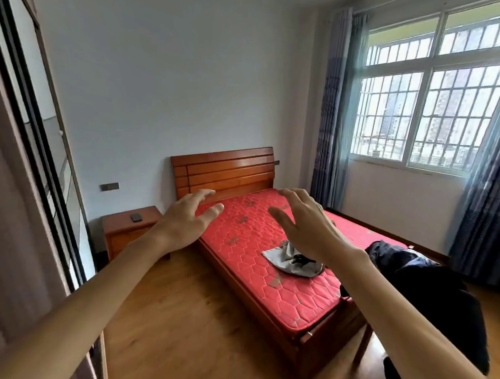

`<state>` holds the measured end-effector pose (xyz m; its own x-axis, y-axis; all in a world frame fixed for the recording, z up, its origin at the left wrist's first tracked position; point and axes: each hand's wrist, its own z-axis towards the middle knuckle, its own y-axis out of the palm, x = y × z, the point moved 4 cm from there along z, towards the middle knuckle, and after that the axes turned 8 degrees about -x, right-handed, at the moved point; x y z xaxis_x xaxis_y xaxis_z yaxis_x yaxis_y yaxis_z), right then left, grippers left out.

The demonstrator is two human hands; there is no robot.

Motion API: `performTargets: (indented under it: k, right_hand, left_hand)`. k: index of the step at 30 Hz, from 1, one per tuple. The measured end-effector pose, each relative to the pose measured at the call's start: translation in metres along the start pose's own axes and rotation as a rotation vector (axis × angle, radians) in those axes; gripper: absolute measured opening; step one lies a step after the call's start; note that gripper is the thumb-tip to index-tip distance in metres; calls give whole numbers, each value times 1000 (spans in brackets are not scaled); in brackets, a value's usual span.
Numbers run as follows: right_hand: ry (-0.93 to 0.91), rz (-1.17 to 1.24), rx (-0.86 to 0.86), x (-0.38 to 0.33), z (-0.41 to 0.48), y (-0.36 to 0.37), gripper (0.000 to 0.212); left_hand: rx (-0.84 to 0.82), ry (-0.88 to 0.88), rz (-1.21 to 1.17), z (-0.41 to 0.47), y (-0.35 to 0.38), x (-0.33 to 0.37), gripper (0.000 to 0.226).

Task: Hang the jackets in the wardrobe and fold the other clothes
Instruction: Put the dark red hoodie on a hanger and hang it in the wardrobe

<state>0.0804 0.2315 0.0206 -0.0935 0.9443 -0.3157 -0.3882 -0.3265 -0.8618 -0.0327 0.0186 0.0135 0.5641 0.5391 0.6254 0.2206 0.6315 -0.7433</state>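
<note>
Both hands empty, fingers spread — grey garment [293,261] lies on the red bed [249,238], below and beyond the right hand [305,224], nearer it than the left hand [185,219]

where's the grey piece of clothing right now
The grey garment lies crumpled on the red mattress, mid-bed, just below the open right hand.

Bedroom in a home, upper floor of a city block. Wooden bed frame with slatted orange-brown headboard [223,170], bare red quilted mattress [257,247] on top. Matching small wooden nightstand [125,229] beside the headboard. Sliding-door wardrobe [17,177] along the left wall. Barred white-framed window [429,111] flanked by blue-grey curtains [334,106], tall buildings outside. Light wood plank floor [184,316].
</note>
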Motion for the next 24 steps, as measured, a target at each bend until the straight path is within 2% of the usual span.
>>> performTargets:
  k: [12, 24]
  right_hand:
    - [38, -26, 5, -3, 117, 58, 62]
    - [47, 8, -26, 65, 261, 137, 63]
  left_hand:
    - [-70, -33, -25, 94, -32, -99, 57]
    - [-74, -44, -2, 239, -20, -183, 57]
